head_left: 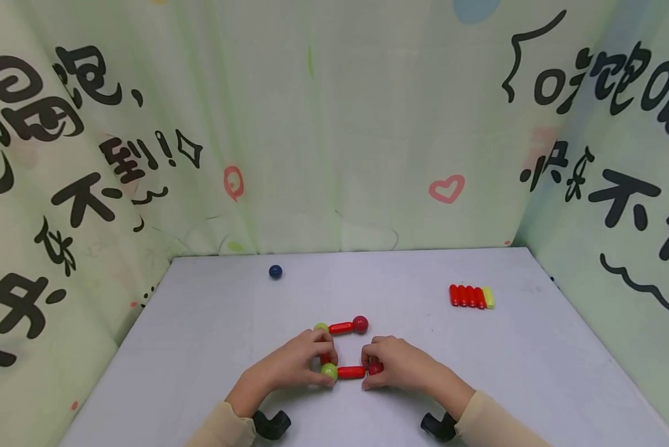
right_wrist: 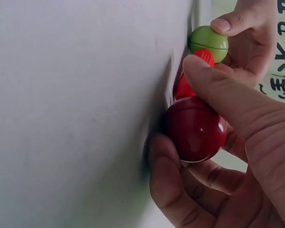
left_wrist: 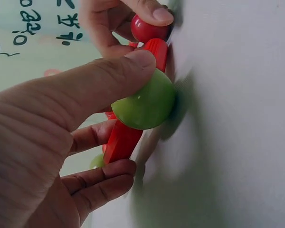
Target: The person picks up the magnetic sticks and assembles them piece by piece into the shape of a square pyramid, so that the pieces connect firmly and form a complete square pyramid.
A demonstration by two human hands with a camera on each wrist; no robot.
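Note:
A joined frame of balls and red rods lies in the middle of the table, open on its right side. My left hand (head_left: 295,361) holds its near green ball (left_wrist: 149,102), thumb on top, with fingertips along the red side rod (left_wrist: 123,140). From that ball a red rod (head_left: 351,372) runs right to a dark red ball (right_wrist: 195,130). My right hand (head_left: 404,365) grips this ball, its fingers curled around it and its thumb over the rod. Farther back, a second green ball (head_left: 320,326), a red rod (head_left: 341,328) and another red ball (head_left: 360,324) make the far side.
A dark blue ball (head_left: 275,272) sits toward the back left of the white table (head_left: 228,298). At the back right, several red rods (head_left: 467,296) lie in a row beside one yellow-green rod (head_left: 488,297). Printed curtains (head_left: 334,155) hang around the table's back and sides.

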